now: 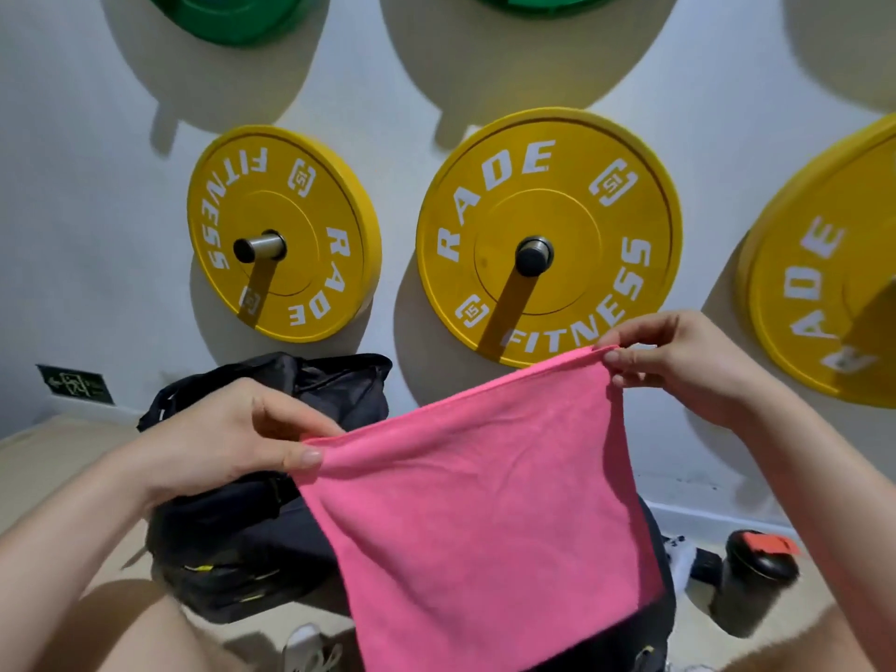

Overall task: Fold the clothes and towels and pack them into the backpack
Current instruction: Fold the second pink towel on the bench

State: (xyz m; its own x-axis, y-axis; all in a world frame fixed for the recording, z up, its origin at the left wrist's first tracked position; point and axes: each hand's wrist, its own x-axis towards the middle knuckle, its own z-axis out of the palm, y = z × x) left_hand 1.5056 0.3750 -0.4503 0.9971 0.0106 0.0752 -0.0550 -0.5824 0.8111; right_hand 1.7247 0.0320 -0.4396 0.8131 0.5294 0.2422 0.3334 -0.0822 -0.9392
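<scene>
The beige floor (58, 477) carries a black backpack (232, 540), set close to the wall. To its right stands a dark bottle (751, 579) with an orange-red lid flap, a white cloth item (679, 560) just beside it. A white shoe (305, 645) lies nearer the person.

White painted wall (97, 138), three round yellow weight plates (548, 235) on steel pegs (259, 247), green plates (232, 17) above. Hard light, sharp shadows on wall. Beige floor (58, 468), white baseboard (717, 518), small dark wall sign (75, 383) low left.

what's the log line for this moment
left hand: pinches pink towel top corner | right hand: pinches other top corner | backpack: behind towel
</scene>
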